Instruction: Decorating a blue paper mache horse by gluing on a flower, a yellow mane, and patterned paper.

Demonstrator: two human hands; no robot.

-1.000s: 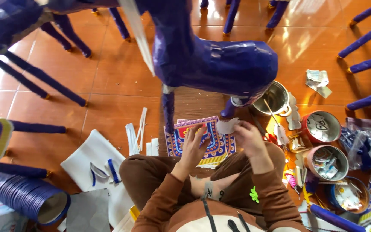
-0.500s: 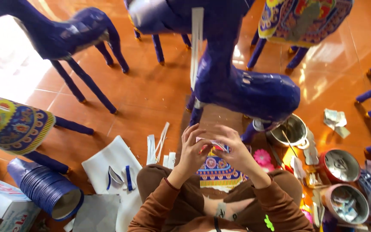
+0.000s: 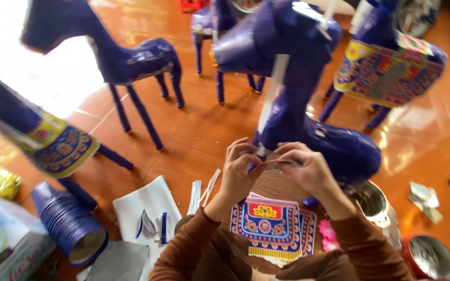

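Nearest the camera, two brown sleeves (image 3: 194,244) enter from the bottom edge; the person's body is cut off below. On the lap lies a rectangular patterned paper panel in blue, red and yellow (image 3: 268,225), with a second similar sheet partly tucked under its right side. To the left, on the orange tiled floor (image 3: 199,125), sit white paper sheets (image 3: 149,205) with small blue and silver offcuts, and narrow white paper strips (image 3: 202,190) just beside the left wrist. A roll of ribbed dark blue paper (image 3: 69,224) lies at lower left, beside a pale box corner (image 3: 6,244), cut off by the frame; its printing is too blurred to make out. At lower right stand open metal tins (image 3: 371,200), one red-sided, contents indistinct.

The left hand (image 3: 240,171) and right hand (image 3: 308,169) meet in front of the chest of a large glossy dark blue paper horse figure (image 3: 308,119). Both pinch a thin strip of paper (image 3: 272,163) between fingertips; the strip is small and blurred, colour uncertain. A long white paper strip (image 3: 272,93) hangs down the horse's neck.

Farther off stand more dark blue paper horses (image 3: 131,62); two, at left and upper right, wear patterned yellow and blue saddle panels (image 3: 386,67). Heads are cut off by the frame.
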